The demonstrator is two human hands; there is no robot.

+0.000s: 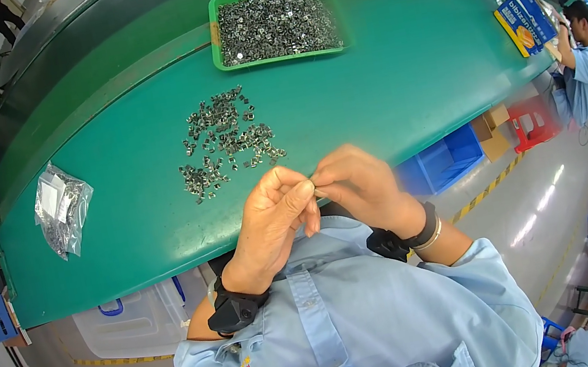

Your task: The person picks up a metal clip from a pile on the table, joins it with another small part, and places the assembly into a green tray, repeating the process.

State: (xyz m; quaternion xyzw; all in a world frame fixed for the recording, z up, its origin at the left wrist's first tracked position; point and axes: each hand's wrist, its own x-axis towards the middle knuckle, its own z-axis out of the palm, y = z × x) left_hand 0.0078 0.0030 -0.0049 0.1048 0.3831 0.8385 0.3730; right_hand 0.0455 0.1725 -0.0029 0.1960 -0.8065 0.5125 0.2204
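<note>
My left hand [275,213] and my right hand [362,185] meet at the near edge of the green table, fingertips touching. Each is closed in a pinch. Whatever sits between the fingers is too small and too hidden to name. Beyond my left hand, a loose heap of small dark metal parts [228,142] is spread over the tabletop. Farther back stands a green tray [214,36] filled with many more such shiny small parts [278,25].
A clear plastic bag [63,210] with small contents lies at the left. At the far right are a blue and yellow box [526,20] and a seated person [585,69]. Below the table edge stand a blue bin [447,160], a red stool [533,123] and a clear plastic box [130,322].
</note>
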